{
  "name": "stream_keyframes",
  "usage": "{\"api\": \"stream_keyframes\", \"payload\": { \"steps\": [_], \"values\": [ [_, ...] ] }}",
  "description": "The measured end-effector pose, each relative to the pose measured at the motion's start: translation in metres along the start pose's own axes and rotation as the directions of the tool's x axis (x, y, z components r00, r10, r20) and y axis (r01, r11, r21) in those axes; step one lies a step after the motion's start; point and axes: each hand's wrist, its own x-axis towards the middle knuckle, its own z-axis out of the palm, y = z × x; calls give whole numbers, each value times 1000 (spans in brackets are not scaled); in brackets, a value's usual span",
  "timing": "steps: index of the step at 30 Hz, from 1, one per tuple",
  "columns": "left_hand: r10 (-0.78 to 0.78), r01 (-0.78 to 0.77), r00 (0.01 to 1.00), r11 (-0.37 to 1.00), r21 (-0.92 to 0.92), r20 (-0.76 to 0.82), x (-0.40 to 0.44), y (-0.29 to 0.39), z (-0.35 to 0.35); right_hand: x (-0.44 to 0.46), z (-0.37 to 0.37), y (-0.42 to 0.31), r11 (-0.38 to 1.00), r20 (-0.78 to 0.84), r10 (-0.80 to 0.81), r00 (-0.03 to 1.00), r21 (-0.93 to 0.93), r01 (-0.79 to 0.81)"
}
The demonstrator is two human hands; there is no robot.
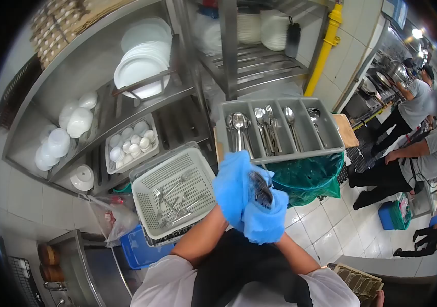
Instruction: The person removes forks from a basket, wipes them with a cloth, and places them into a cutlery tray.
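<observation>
A blue cloth covers both my hands and hides their fingers. My left forearm comes in from the left and my right forearm from the right. Between the cloth's folds shows a shiny metal piece of cutlery, smeared by motion; its exact kind is unclear. Just beyond my hands stands a grey cutlery tray, with spoons, forks and more spoons sorted in its compartments. To the left, a white perforated basket holds loose, wet-looking cutlery.
A bin with a green liner stands below the tray. Metal shelves on the left carry white plates, bowls and a crate of small cups. A yellow pipe runs up the wall. Co-workers stand at the right.
</observation>
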Motion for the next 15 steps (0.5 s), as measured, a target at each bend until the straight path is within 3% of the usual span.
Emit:
{"api": "stream_keyframes", "payload": {
  "steps": [1,2,4,9,12,15],
  "values": [
    [84,-93,995,981,170,60,2,-9,-16,0,6,-3,1000,10,-13,1000,-11,13],
    [52,-53,999,994,-99,-12,10,-7,-23,-1,11,-5,999,20,-22,1000,-28,23],
    [129,-132,991,984,-116,-34,11,3,-44,0,18,-7,998,33,-45,998,-51,46],
    [104,-111,992,989,-97,-73,7,24,-57,18,18,-7,988,-4,-117,993,-98,116],
    [177,-165,982,976,143,-69,-22,20,-20,21,19,-7,988,-20,-121,992,-101,118],
    [318,-248,947,796,552,-33,-8,19,-3,6,26,-7,993,-11,-76,997,-88,75]
  ]
}}
